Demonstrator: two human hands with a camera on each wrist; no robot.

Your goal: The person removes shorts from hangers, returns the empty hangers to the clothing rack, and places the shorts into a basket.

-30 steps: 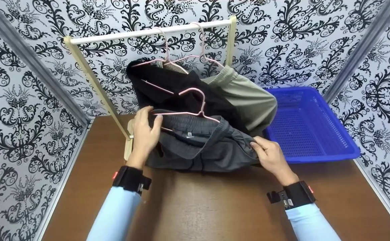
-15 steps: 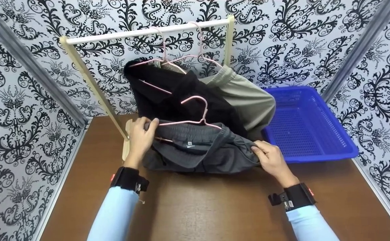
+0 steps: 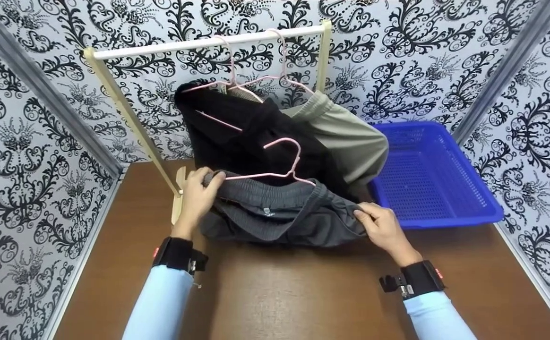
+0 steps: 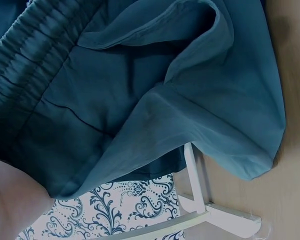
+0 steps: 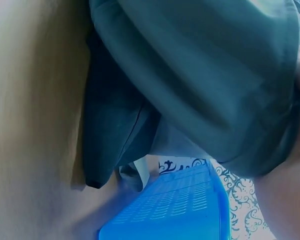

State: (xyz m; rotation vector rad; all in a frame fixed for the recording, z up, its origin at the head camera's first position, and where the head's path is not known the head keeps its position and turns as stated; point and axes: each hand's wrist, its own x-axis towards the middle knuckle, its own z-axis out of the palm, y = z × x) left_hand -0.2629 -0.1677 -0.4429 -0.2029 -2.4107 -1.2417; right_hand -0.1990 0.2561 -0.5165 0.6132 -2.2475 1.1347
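Dark grey shorts with an elastic waistband and a small label inside are stretched between both hands. A pink hanger runs inside their waistband, its hook pointing up and free of the rail. My left hand pinches the waistband's left end together with the hanger's end. Over at the other side my right hand pinches the shorts' right edge, apart from the hanger's right arm. In the left wrist view the fabric hangs in folds; the right wrist view shows the shorts' lower side.
Behind stands a clothes rack with a white rail. From it hang black trousers and beige-grey shorts on pink hangers. A blue plastic basket sits at the right on the brown table, against patterned walls.
My left hand has come down from a looser hold and now pinches the waistband corner. The hanger and the shorts' waistband have dropped slightly, with the hook shifting right. My right hand stays nearly still.
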